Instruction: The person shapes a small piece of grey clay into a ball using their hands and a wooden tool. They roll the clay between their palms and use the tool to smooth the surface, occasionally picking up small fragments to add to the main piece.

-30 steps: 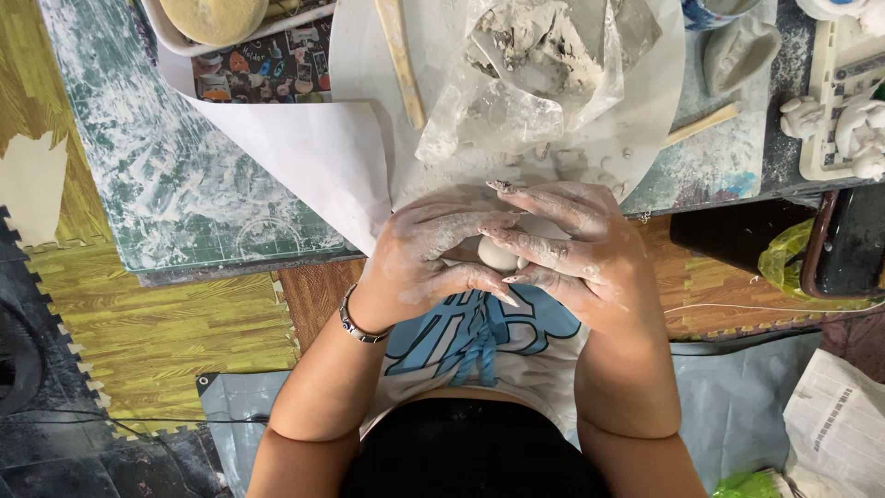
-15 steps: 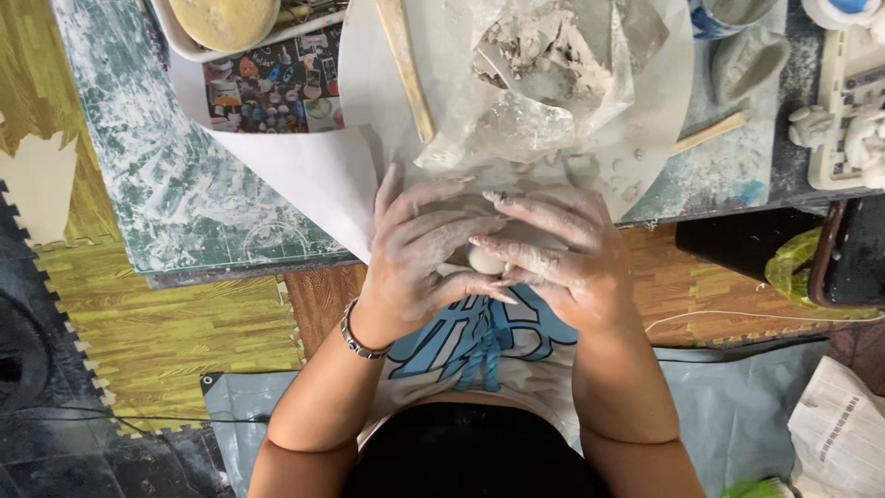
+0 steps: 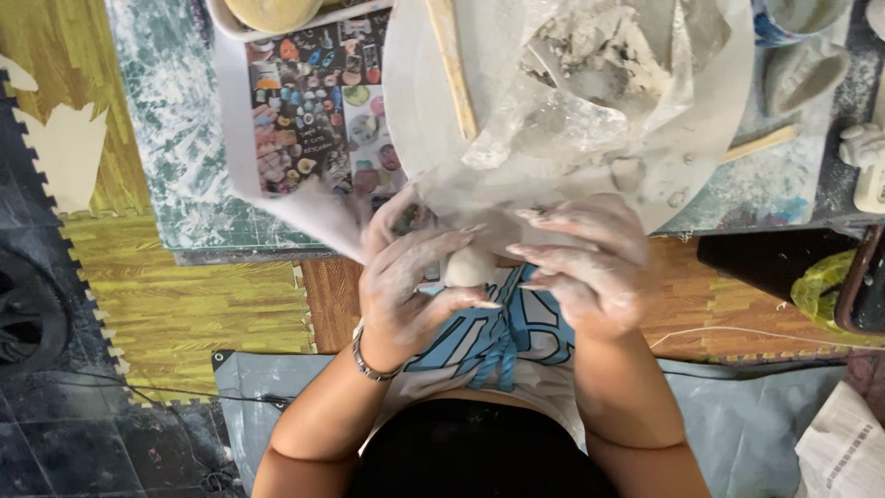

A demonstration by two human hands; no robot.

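A small pale lump of clay (image 3: 467,266) sits between my two clay-smeared hands, just below the table's front edge. My left hand (image 3: 407,288), with a metal bracelet on its wrist, cups the lump from the left. My right hand (image 3: 581,263) presses against it from the right, fingers stretched over the top. Most of the lump is hidden by my fingers. Above my hands a clear plastic bag with grey clay (image 3: 590,65) lies on a round white board (image 3: 415,101).
A long wooden stick (image 3: 452,65) lies on the board. A colourful printed sheet (image 3: 313,101) covers the smeared green table (image 3: 175,138). A dish (image 3: 277,14) stands at the back left, pale clay pieces (image 3: 862,152) at the right. Yellow foam mats (image 3: 184,304) cover the floor.
My hands have shifted around the clay lump, my fingers spreading over it. The view has swung so the table and printed sheet fill more of the frame.
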